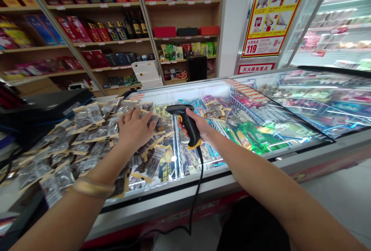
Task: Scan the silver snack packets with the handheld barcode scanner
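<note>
My right hand (199, 125) grips a black and yellow barcode scanner (188, 125) by its handle, above the glass top of a chest freezer (162, 212). A black cord hangs from the handle. The scanner's head points left, towards my left hand (135, 127). That hand lies with fingers spread on a large heap of small clear-and-brown snack packets (84, 135), and a gold bangle (94, 187) circles its wrist. A few more packets (214, 110) lie apart on the glass, beyond the scanner to the right.
Wrapped ice creams (252, 137) in wire baskets show through the glass. Shelves with boxes and bottles (136, 24) line the back wall. White boxes (146, 72) stand behind the freezer. A red poster (272, 15) hangs right of the shelves. Dark equipment (55, 104) stands at left.
</note>
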